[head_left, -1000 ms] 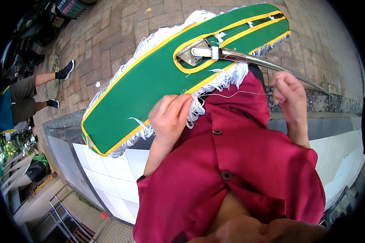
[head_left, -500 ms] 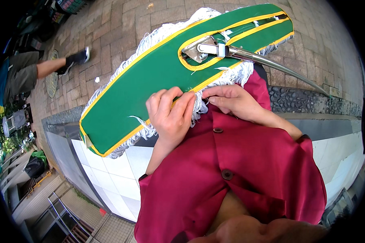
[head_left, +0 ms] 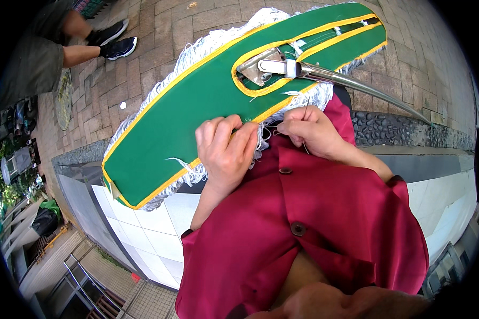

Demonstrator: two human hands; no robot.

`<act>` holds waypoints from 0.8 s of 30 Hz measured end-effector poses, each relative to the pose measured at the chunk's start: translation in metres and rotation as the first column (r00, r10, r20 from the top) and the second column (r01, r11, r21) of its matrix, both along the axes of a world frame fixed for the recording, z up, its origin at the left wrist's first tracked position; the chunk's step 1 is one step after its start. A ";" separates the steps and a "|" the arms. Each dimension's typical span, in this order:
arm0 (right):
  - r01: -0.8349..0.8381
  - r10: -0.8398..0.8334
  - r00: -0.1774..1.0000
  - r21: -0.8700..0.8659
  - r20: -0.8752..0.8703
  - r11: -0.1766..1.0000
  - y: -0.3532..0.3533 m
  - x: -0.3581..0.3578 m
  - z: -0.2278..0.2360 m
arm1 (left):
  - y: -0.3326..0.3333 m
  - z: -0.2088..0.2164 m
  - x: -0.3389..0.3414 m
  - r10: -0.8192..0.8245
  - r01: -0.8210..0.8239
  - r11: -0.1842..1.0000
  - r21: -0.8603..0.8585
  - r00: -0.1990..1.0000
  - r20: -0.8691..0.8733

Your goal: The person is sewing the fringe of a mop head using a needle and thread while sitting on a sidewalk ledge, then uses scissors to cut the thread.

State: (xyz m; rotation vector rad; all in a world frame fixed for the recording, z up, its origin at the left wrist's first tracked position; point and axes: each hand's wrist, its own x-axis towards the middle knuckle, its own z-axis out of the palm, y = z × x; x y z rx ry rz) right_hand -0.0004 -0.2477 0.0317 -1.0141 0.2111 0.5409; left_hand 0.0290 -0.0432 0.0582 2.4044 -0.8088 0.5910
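A long flat dust mop (head_left: 191, 111) with a green back, yellow binding and white string fringe lies slanted across my lap. My left hand (head_left: 226, 149) pinches its near yellow edge, fingers curled over the green cloth. Just right of it, my right hand (head_left: 311, 130) is closed on a thin dark needle-like piece, whose ends show above and below the fingers. Fine strands (head_left: 269, 127) stretch between the mop's edge and this hand. A metal bracket (head_left: 262, 66) sits in the mop's slot, joined to a shiny handle (head_left: 367, 90) running off to the right.
Brick paving (head_left: 165, 37) spreads beyond the mop. Another person's legs and dark shoes (head_left: 117, 48) are at the upper left. White tiles (head_left: 167, 234) face the ledge under me, beside a pebbled strip (head_left: 388, 130). Metal railings (head_left: 85, 282) stand at the lower left.
My right hand has drawn slightly right and turned, and the thin piece now shows in it. The left hand stays on the mop's edge. The other person's legs have come further into view.
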 end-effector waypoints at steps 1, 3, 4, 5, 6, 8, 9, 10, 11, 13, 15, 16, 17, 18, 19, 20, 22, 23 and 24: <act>0.017 -0.017 1.000 -0.010 -0.020 1.000 0.001 0.001 0.003 | 0.001 0.000 0.000 -0.005 0.005 1.000 -0.003 1.000 0.005; 0.049 -0.051 0.997 -0.034 -0.058 0.998 0.003 0.002 0.009 | 0.003 -0.003 0.000 -0.009 0.009 1.000 -0.008 1.000 0.017; 0.039 -0.041 0.999 -0.052 -0.030 0.998 0.003 0.001 0.008 | 0.003 -0.003 0.000 -0.011 0.011 1.000 -0.012 1.000 0.023; 0.030 -0.030 1.000 -0.070 -0.002 0.997 0.002 0.000 0.005 | 0.003 -0.003 0.001 -0.012 0.013 1.000 -0.012 0.999 0.032; 0.019 -0.017 1.000 -0.090 0.026 0.996 0.001 -0.001 0.003 | 0.003 -0.003 0.001 -0.012 0.012 1.000 -0.013 0.999 0.040; 0.014 -0.015 1.000 -0.061 -0.003 0.998 0.001 -0.002 0.002 | 0.004 -0.003 0.000 -0.004 0.005 1.000 -0.014 1.000 0.028; 0.017 -0.018 1.000 -0.045 -0.016 0.999 0.001 -0.002 0.003 | 0.005 -0.003 0.000 -0.002 0.002 1.000 -0.012 1.000 0.009; 0.007 -0.009 0.998 -0.033 -0.055 0.999 0.000 -0.001 0.004 | 0.007 -0.003 0.000 0.001 -0.001 1.000 -0.009 1.000 -0.011; -0.002 0.000 0.996 -0.020 -0.094 1.000 -0.002 0.002 0.006 | 0.010 -0.003 0.001 -0.024 0.024 1.000 -0.016 0.999 -0.028; -0.016 0.013 0.990 -0.017 -0.142 1.000 -0.005 0.002 0.011 | 0.019 -0.004 0.005 -0.072 0.070 0.997 -0.031 0.995 -0.065; -0.025 0.019 0.987 -0.035 -0.157 0.999 -0.008 0.001 0.013 | 0.023 -0.003 0.004 -0.090 0.077 0.992 -0.102 0.989 -0.121; -0.018 0.013 0.988 -0.029 -0.152 0.999 -0.009 0.000 0.013 | 0.022 -0.002 0.003 -0.094 0.076 0.988 -0.132 0.985 -0.141; -0.010 0.007 0.989 -0.023 -0.148 1.000 -0.010 -0.001 0.014 | 0.021 0.000 0.003 -0.099 0.073 0.984 -0.163 0.982 -0.161; -0.004 0.001 0.990 -0.017 -0.141 1.000 -0.011 -0.001 0.014 | 0.018 0.001 0.003 -0.089 0.073 0.990 -0.124 0.988 -0.128; -0.007 0.003 0.990 -0.022 -0.139 1.000 -0.011 -0.001 0.014 | 0.012 0.003 0.003 -0.079 0.071 0.994 -0.085 0.992 -0.095; -0.010 0.006 0.991 -0.026 -0.136 1.000 -0.010 -0.001 0.015 | 0.007 0.003 0.003 -0.071 0.068 0.997 -0.047 0.996 -0.061; -0.013 0.009 0.995 -0.038 -0.102 0.999 -0.009 -0.002 0.015 | 0.003 0.000 0.003 -0.070 0.070 0.998 -0.005 0.997 -0.033; -0.016 0.013 0.998 -0.045 -0.068 0.999 -0.008 -0.003 0.014 | 0.002 -0.001 0.003 -0.071 0.071 0.997 0.016 0.997 -0.019; -0.019 0.017 0.999 -0.051 -0.036 0.999 -0.007 -0.003 0.014 | 0.001 -0.002 0.004 -0.073 0.073 0.997 0.012 0.997 -0.010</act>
